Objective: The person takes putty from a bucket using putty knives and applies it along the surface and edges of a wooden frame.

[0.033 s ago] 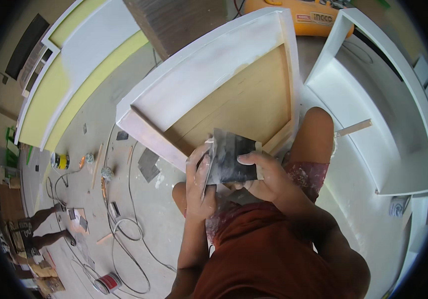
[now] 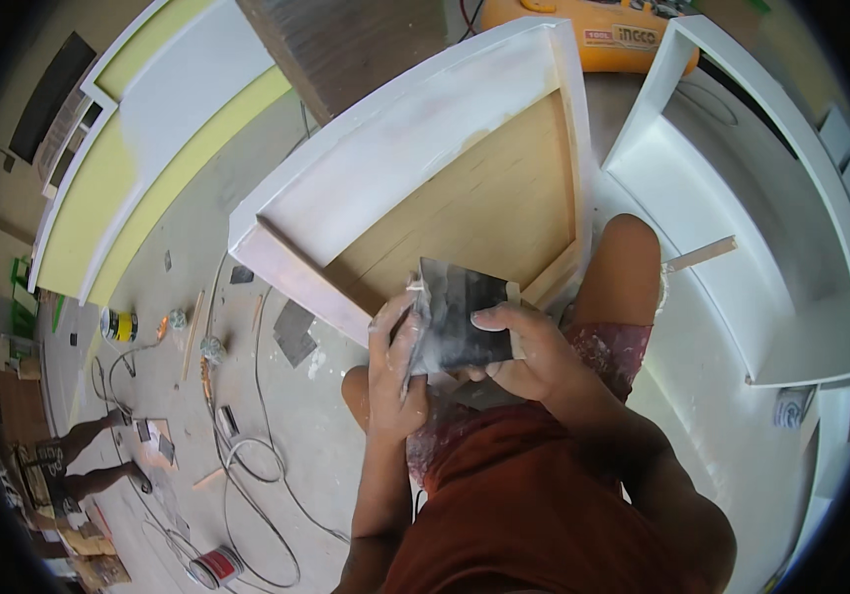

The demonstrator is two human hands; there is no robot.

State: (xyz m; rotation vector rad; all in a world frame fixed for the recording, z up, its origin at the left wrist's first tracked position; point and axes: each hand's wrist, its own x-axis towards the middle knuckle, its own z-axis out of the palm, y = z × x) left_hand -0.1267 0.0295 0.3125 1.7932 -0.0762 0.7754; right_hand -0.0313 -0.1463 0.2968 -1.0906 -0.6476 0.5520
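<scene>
A dark grey sheet of sandpaper [image 2: 467, 315], smeared with white dust, is held up above my lap. Along its left edge my left hand [image 2: 395, 361] is closed, its fingers dusted white. My right hand [image 2: 534, 348] pinches the right side, thumb on top of the dark face and fingers underneath. A pale strip shows at the sheet's right edge. Just beyond my hands lies a white-painted wooden panel [image 2: 376, 178] with a raised frame and a bare plywood recess [image 2: 474, 188]. My bare knees are on either side of the sheet.
A white open cabinet frame [image 2: 722, 178] lies on the right, with a wooden stick [image 2: 700, 254] across its edge. An orange compressor tank [image 2: 613, 45] stands at the back. Hoses [image 2: 262, 441], cans [image 2: 215, 566] and sandpaper scraps [image 2: 294, 332] litter the left floor. Another person's legs [image 2: 94, 455] show far left.
</scene>
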